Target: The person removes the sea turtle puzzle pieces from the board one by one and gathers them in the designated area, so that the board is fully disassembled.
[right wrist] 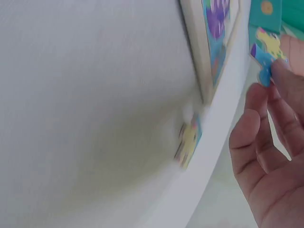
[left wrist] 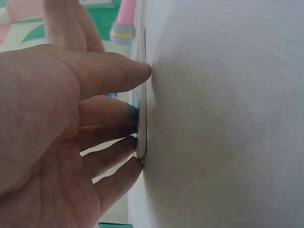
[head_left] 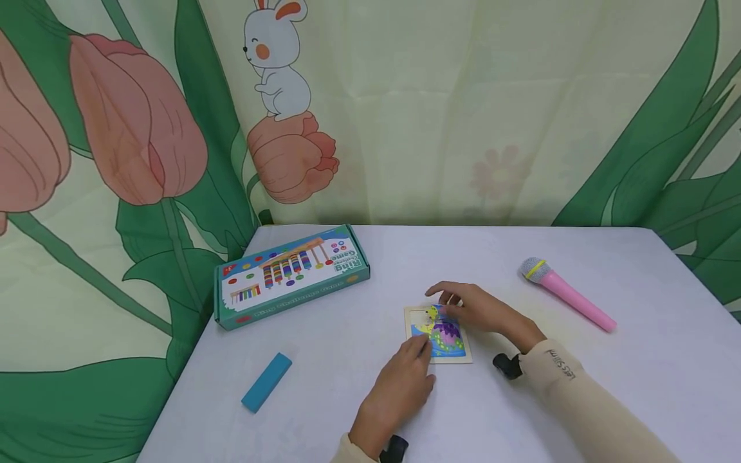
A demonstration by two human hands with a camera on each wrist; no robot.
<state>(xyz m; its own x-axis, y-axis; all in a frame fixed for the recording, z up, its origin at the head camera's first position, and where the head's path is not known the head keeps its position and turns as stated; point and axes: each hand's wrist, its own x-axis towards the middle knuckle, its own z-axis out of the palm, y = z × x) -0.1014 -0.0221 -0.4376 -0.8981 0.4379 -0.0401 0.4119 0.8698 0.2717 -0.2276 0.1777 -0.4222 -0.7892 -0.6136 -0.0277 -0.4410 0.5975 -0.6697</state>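
A small wooden jigsaw puzzle board (head_left: 454, 360) with a colourful cartoon picture lies on the white table. My left hand (head_left: 399, 379) rests its fingertips on the board's near left part, and its thumb (left wrist: 137, 75) is by the board's edge in the left wrist view. Over the far side of the board, my right hand (head_left: 480, 308) pinches a yellow and blue puzzle piece (right wrist: 267, 54) between thumb and fingers. Another puzzle piece (right wrist: 189, 142) lies on the table beside the board in the right wrist view; in the head view I cannot make it out.
A green toy box (head_left: 292, 276) stands at the back left of the table (head_left: 324, 418). Nearer the left edge is a blue block (head_left: 266, 382). To the right lies a pink toy microphone (head_left: 570, 292). Behind the table hangs a printed curtain (head_left: 417, 116).
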